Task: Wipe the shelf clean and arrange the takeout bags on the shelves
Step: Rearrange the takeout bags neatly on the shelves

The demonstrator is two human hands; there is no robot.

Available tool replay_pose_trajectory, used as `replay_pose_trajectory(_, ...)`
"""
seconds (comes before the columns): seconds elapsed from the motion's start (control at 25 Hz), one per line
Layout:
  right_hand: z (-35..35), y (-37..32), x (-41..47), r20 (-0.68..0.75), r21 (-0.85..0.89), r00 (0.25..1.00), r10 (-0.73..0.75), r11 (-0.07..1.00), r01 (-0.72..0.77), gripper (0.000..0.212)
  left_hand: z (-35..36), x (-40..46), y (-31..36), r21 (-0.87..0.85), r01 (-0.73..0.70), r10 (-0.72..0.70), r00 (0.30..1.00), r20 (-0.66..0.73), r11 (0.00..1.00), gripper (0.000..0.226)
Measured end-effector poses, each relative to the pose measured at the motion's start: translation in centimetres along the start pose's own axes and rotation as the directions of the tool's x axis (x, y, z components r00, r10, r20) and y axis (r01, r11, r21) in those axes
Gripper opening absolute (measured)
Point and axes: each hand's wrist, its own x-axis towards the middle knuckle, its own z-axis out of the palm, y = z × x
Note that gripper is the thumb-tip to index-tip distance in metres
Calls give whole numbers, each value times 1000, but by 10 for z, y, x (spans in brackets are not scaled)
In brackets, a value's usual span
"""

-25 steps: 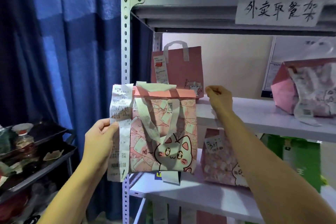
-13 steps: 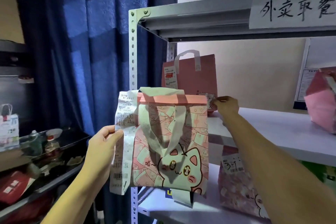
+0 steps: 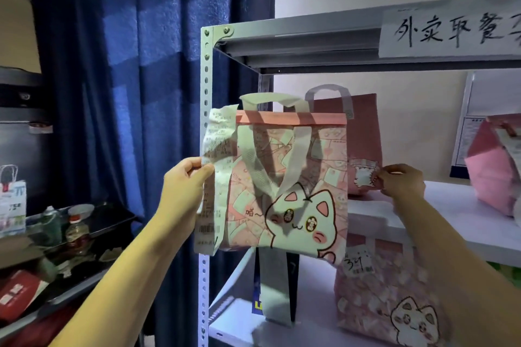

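**Bag in the air, shelf just behind it**

Bag and shelf are the pair that matters here. The pink cat-printed takeout bag with white fabric handles (image 3: 290, 186) hangs upright in front of the grey metal shelving unit (image 3: 205, 149), level with the white middle shelf board (image 3: 451, 205) and overlapping the unit's front left post. Its long axis runs vertically, folded top edge up, cat face towards the camera.

The left hand (image 3: 183, 189) pinches the long white paper receipt (image 3: 211, 177) at the bag's left edge between thumb and fingers, and seems to bear the bag's weight there. The right hand (image 3: 403, 183) is beyond the bag's right side, over the middle shelf, its fingers curled on the lower corner of a plain dusty-pink takeout bag with a white loop handle (image 3: 363, 144) that stands at the back.

By my reading, the shelf board lies behind and to the right of the held bag, so placing it means carrying it rightward and inward past the post. The left hand is the nearer one to it. A second cat-printed pink bag (image 3: 394, 304) sits on the lower shelf.
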Motion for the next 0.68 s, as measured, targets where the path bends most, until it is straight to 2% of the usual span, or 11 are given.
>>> replay_pose_trajectory(0.32, -98, 35, 13, -167, -47, 985, -50, 998, 43, 9, 35, 40, 12, -73, -31, 31, 1000, -5, 997, 15)
replay_pose_trajectory(0.48, -126, 48, 19, -183, -60, 981, -61, 997, 51, 14, 46, 60, 9, -29, -49, 48, 998, -43, 998, 18)
replay_pose_trajectory(0.68, -143, 49, 16, -182, -88, 981, -64, 995, 49, 10, 60, 83, 3, -15, -118, 116, 988, -98, 993, 8)
